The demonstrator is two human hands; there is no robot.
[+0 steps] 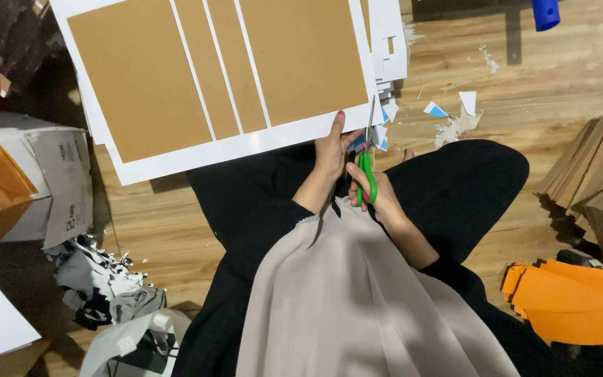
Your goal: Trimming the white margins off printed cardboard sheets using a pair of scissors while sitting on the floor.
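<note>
Seen from above, seated on a wooden floor (518,91) with black-clad legs crossed and a beige cloth (357,300) draped down the front. Left hand (331,150) gripping the near edge of a large white sheet (225,148), thumb on top with a red-painted nail, fingers beneath. Sheet printed with 4 brown rectangles, 2 wide and 2 narrow, tilted across the upper middle of the view. Right hand (375,195) closed through the loops of green-handled scissors (366,167), blades pointing up and away, meeting the white sheet at its right edge just beside the left thumb. Blade opening too small to tell.

Just past the blades, small white and blue paper scraps (448,112) scattered on the floor. At far right, a stack of brown cardboard pieces (594,174), and below it orange cut sheets (567,297). At left, a cardboard box (29,178) in white and orange, with crumpled paper offcuts (102,279) near it. A blue object (545,12) at the top right edge.
</note>
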